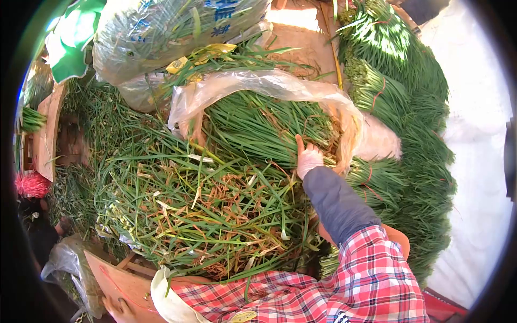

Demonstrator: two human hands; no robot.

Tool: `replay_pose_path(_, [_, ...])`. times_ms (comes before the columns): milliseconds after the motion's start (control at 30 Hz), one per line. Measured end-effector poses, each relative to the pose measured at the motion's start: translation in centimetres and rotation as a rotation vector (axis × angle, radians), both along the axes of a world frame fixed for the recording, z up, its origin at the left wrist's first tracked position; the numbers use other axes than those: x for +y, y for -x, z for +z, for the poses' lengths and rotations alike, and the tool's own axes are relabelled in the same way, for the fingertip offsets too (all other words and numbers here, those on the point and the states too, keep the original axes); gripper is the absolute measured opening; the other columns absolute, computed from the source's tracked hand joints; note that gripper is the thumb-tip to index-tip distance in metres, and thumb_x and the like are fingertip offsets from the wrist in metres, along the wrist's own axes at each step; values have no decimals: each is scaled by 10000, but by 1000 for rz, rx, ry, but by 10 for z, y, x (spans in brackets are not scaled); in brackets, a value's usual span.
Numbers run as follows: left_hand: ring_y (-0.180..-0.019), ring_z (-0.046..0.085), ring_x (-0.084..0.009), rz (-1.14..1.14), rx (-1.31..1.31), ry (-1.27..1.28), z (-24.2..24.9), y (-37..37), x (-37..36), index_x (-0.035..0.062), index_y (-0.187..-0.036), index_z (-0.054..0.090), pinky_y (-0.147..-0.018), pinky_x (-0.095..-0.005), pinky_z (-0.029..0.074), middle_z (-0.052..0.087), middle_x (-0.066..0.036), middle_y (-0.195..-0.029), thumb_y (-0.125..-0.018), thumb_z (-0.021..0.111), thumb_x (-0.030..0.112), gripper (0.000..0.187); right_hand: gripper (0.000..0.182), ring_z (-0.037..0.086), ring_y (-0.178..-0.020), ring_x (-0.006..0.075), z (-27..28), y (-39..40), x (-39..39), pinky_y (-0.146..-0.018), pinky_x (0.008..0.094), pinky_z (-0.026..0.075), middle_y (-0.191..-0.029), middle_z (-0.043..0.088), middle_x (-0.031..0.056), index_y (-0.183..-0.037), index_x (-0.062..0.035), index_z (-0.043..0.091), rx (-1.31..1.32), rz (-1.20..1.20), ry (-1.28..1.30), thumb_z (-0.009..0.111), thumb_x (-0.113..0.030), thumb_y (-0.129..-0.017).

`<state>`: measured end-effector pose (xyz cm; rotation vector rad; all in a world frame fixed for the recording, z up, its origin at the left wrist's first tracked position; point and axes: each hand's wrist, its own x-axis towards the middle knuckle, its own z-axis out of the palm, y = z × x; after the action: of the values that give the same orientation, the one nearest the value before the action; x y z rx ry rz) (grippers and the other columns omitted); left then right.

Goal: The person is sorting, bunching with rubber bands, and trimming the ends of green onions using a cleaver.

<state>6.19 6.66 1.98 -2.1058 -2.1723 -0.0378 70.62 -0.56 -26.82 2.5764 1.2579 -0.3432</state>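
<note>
My right hand, in a grey cuff and red plaid sleeve, reaches over green chives lying in an open clear plastic bag. Its index finger points away from me along the leaves; the other fingers show only in part. The hand rests at the near right side of these chives, with no bunch visibly lifted in it. Below the bag spreads a heap of loose chive leaves and dry brown trimmings. My left hand is out of sight.
Tied chive bundles with red bands line the right, beside a white sheet. A full printed plastic bag stands at the back left. Wooden boards, a pink tuft and another plastic bag are at left.
</note>
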Motion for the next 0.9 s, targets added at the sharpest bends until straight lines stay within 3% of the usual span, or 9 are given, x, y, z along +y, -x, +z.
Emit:
replay_pose_path(67, [-1111, 488, -295, -189, -187, -25, 14, -59, 43, -9, -1278, 429, -942, -367, 380, 521, -191, -1168, -770, 587, 27, 533, 1214, 450, -1135, 362, 62, -6, 22, -924, 464, 393, -1273, 409, 210, -1453, -144, 10, 235, -114, 165, 824, -349, -576])
replay_pose_path(133, [-1296, 330, -297, -297, -465, 106, 26, -142, 74, -35, -1272, 424, -1066, -390, 251, 377, -182, -1372, -746, 505, -86, 535, 1270, 385, -1216, 357, 61, -21, 17, -984, 465, 344, -1338, 353, 212, -1450, -135, 14, 163, -102, 62, 834, -458, -535])
replay_pose_path(267, [-1150, 485, -355, -862, -492, 378, 18, -307, 95, -11, -1133, 540, -974, -415, 381, 511, -207, -1226, -689, 618, -39, 451, 1195, 397, -1201, 336, 51, 2, 10, -1017, 488, 284, -1323, 373, 202, -1450, -128, 31, 58, -227, 147, 800, -448, -593])
replay_pose_path(333, [-1073, 524, -354, -1093, -512, 476, -26, -374, 90, -7, -1088, 567, -915, -419, 425, 560, -196, -1132, -730, 635, 88, 377, 1041, 509, -1024, 305, -29, 16, -14, -947, 496, 362, -1186, 480, 188, -1456, -168, 44, -130, -231, 77, 742, -301, -697])
replay_pose_path(400, [-1112, 495, -359, -1211, -518, 608, -89, -428, 76, 10, -1108, 557, -934, -426, 409, 552, -183, -1149, -736, 660, 157, 413, 1074, 514, -1031, 312, -3, 15, -15, -927, 483, 389, -1185, 483, 189, -1457, -178, 49, 48, -193, 140, 766, -328, -672])
replay_pose_path(533, [-1204, 405, -378, -1142, -462, 503, -191, -473, 10, 98, -1239, 506, -1020, -524, 290, 537, -141, -1219, -804, 601, 319, 496, 1201, 433, -1164, 342, 67, -21, 5, -926, 449, 396, -1267, 433, 188, -1439, -144, 83, 133, -111, 280, 819, -460, -545])
replay_pose_path(600, [-1226, 390, -356, -1081, -170, 932, -210, -459, -3, 144, -1238, 532, -1029, -563, 246, 550, -112, -1221, -842, 540, 400, 472, 1226, 430, -1164, 330, 60, -18, 1, -938, 448, 382, -1252, 442, 179, -1441, -130, 73, 76, -66, 243, 816, -482, -532])
replay_pose_path(667, [-1196, 438, -304, -1013, -80, 1058, -224, -443, -8, 125, -1072, 657, -1031, -553, 243, 621, -109, -1098, -862, 490, 445, 417, 1218, 457, -1139, 320, 42, 8, -3, -964, 459, 348, -1239, 447, 183, -1455, -148, 8, 124, -223, 279, 795, -483, -586])
replay_pose_path(900, [-1165, 477, -304, -991, -145, 1044, -217, -431, -8, 97, -1016, 683, -1037, -528, 244, 657, -123, -996, -849, 503, 463, 441, 1301, 484, -1109, 333, 59, -22, 13, -925, 453, 400, -1210, 474, 189, -1444, -139, -90, 139, -89, 335, 804, -492, -568])
